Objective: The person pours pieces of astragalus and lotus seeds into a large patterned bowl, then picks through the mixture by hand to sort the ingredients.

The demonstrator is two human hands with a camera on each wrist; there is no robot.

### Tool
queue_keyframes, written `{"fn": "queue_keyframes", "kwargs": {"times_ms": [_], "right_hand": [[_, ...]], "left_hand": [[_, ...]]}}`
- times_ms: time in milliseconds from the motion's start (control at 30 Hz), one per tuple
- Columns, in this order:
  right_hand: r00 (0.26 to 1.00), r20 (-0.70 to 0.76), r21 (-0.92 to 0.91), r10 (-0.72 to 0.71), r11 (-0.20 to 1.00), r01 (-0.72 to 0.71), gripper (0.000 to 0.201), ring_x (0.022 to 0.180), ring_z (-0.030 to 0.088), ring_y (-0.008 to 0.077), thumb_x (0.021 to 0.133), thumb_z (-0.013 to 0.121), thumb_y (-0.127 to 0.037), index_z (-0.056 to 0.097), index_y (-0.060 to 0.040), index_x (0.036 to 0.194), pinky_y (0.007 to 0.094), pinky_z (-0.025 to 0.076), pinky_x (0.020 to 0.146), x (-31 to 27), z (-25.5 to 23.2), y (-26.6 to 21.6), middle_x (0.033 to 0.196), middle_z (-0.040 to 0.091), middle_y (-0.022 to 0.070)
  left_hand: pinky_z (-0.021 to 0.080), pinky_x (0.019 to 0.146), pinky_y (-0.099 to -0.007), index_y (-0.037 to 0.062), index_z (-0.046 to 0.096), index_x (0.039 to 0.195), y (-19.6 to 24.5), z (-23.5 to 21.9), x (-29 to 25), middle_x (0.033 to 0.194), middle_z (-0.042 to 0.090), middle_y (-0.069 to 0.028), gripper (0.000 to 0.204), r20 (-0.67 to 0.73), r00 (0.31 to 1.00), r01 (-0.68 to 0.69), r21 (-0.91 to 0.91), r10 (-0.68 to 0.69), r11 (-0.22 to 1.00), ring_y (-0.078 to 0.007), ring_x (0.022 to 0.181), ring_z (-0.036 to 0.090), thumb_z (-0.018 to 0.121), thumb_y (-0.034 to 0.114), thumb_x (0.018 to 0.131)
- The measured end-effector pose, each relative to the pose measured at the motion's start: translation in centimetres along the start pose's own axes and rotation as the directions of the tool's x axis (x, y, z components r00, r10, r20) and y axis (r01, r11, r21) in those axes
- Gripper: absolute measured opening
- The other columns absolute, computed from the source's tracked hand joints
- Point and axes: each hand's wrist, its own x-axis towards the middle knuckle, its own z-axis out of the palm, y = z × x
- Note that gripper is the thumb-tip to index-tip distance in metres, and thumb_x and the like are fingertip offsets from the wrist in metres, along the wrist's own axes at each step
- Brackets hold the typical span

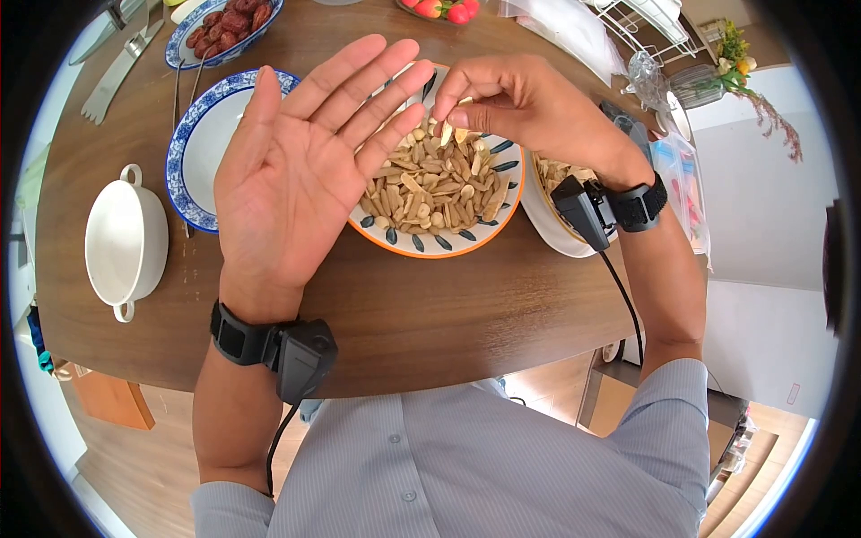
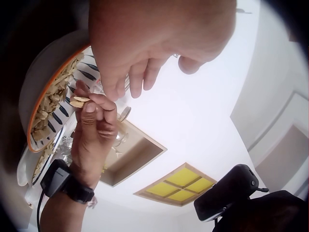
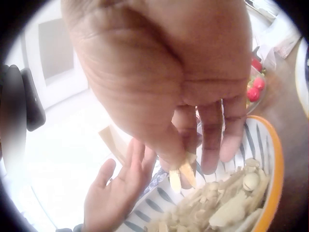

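Note:
My left hand [image 1: 300, 170] is held palm up with its fingers straight and nothing on the palm, beside an orange-rimmed bowl [image 1: 496, 222]. Over the far part of that bowl, my right hand [image 1: 529, 112] pinches a few pale dried slices [image 1: 447, 133] between thumb and fingers. The slices [image 2: 78, 102] also show at the fingertips in the left wrist view. Many brownish dried slices and some round pale pieces [image 3: 251, 181] fill the bowl.
Left of the bowl are a blue-rimmed plate [image 1: 184, 193] and a white two-handled dish [image 1: 126, 242]. Red dates [image 1: 229, 27] and strawberries [image 1: 457, 11] stand at the back. Another bowl [image 1: 543, 202] is at the right, beside a plastic bag [image 1: 686, 193].

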Motion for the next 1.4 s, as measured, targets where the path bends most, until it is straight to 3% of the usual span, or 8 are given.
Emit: {"fn": "queue_keyframes", "kwargs": {"times_ms": [467, 600, 667, 967, 1033, 1167, 1333, 1400], "right_hand": [[0.999, -0.042, 0.235, -0.010, 0.972, 0.019, 0.015, 0.087, 0.070, 0.0110, 0.097, 0.068, 0.000, 0.070, 0.0010, 0.112, 0.0264, 0.058, 0.075, 1.2, 0.3, -5.0, 0.100, 0.075, 0.0079], [0.977, 0.007, -0.174, -0.212, 0.962, 0.210, 0.019, 0.090, 0.073, 0.0146, 0.095, 0.069, 0.002, 0.071, -0.0016, 0.113, 0.0286, 0.059, 0.077, 1.1, 0.5, -8.7, 0.102, 0.075, 0.0072], [0.981, 0.056, -0.268, -0.188, 0.943, 0.196, 0.023, 0.091, 0.073, 0.0161, 0.094, 0.069, 0.005, 0.071, -0.0028, 0.115, 0.0291, 0.059, 0.078, 1.0, 0.6, -9.2, 0.103, 0.075, 0.0073], [0.950, -0.021, -0.188, -0.313, 0.934, 0.304, 0.037, 0.096, 0.074, 0.0175, 0.091, 0.060, 0.016, 0.068, -0.0018, 0.122, 0.0297, 0.060, 0.086, 0.8, -0.3, -5.7, 0.109, 0.074, 0.0101], [0.992, -0.103, 0.004, -0.070, 0.997, 0.071, 0.031, 0.099, 0.073, 0.0149, 0.093, 0.061, 0.014, 0.067, 0.0003, 0.121, 0.0272, 0.060, 0.086, 0.3, -0.2, -6.5, 0.107, 0.074, 0.0097], [0.968, -0.247, 0.023, -0.041, 0.999, 0.049, 0.025, 0.102, 0.073, 0.0144, 0.095, 0.063, 0.011, 0.066, 0.0015, 0.119, 0.0258, 0.060, 0.088, 0.2, 0.9, -7.1, 0.106, 0.074, 0.0100], [0.814, -0.065, -0.256, -0.577, 0.798, 0.545, 0.020, 0.093, 0.072, 0.0144, 0.095, 0.065, 0.010, 0.067, 0.0023, 0.114, 0.0270, 0.058, 0.075, 2.0, 0.7, -4.8, 0.106, 0.073, 0.0122], [0.850, -0.161, -0.305, -0.501, 0.845, 0.440, 0.019, 0.089, 0.071, 0.0140, 0.095, 0.065, 0.009, 0.068, 0.0018, 0.112, 0.0273, 0.057, 0.073, 1.1, 0.4, -5.4, 0.104, 0.073, 0.0118]], "left_hand": [[0.022, 0.129, -0.0533, -0.0136, 0.031, 0.152, -0.5, -0.6, -0.3, 0.155, 0.042, -0.0286, 0.068, -0.009, 0.992, 0.128, 0.041, -0.128, 0.991, -0.0395, 0.148, 0.038, 0.025, 0.042, 0.114], [0.022, 0.129, -0.0548, -0.0110, 0.037, 0.149, -0.9, -2.1, 0.0, 0.150, 0.048, -0.0267, 0.065, 0.288, 0.944, 0.190, -0.084, -0.159, 0.978, -0.0402, 0.145, 0.042, 0.026, 0.042, 0.114], [0.022, 0.129, -0.0558, -0.0086, 0.039, 0.150, -0.8, -0.9, -0.3, 0.148, 0.050, -0.0255, 0.063, 0.047, 0.986, 0.162, -0.047, -0.160, 0.986, -0.0418, 0.143, 0.043, 0.027, 0.042, 0.114], [0.024, 0.129, -0.0510, -0.0172, 0.028, 0.152, -0.7, -0.2, -0.2, 0.159, 0.033, -0.0324, 0.067, -0.030, 0.989, 0.145, 0.046, -0.144, 0.988, -0.0460, 0.154, 0.025, 0.027, 0.038, 0.114], [0.024, 0.129, -0.0504, -0.0173, 0.027, 0.153, -0.7, -0.1, -0.2, 0.159, 0.034, -0.0322, 0.067, -0.025, 0.989, 0.145, 0.066, -0.144, 0.987, -0.0461, 0.153, 0.025, 0.027, 0.038, 0.114], [0.025, 0.129, -0.0502, -0.0172, 0.025, 0.153, -0.7, 0.0, -0.2, 0.157, 0.036, -0.0318, 0.067, -0.020, 0.989, 0.147, 0.075, -0.146, 0.986, -0.0461, 0.153, 0.025, 0.027, 0.037, 0.115], [0.026, 0.129, -0.0501, -0.0179, 0.025, 0.153, -0.7, -0.8, -0.2, 0.157, 0.036, -0.0318, 0.066, 0.003, 0.991, 0.137, 0.021, -0.137, 0.990, -0.0458, 0.154, 0.024, 0.027, 0.036, 0.115], [0.026, 0.129, -0.0498, -0.0180, 0.025, 0.153, -0.5, -0.8, -0.3, 0.158, 0.035, -0.0325, 0.066, 0.088, 0.987, 0.144, -0.063, -0.138, 0.988, -0.0454, 0.154, 0.024, 0.027, 0.036, 0.115]]}}
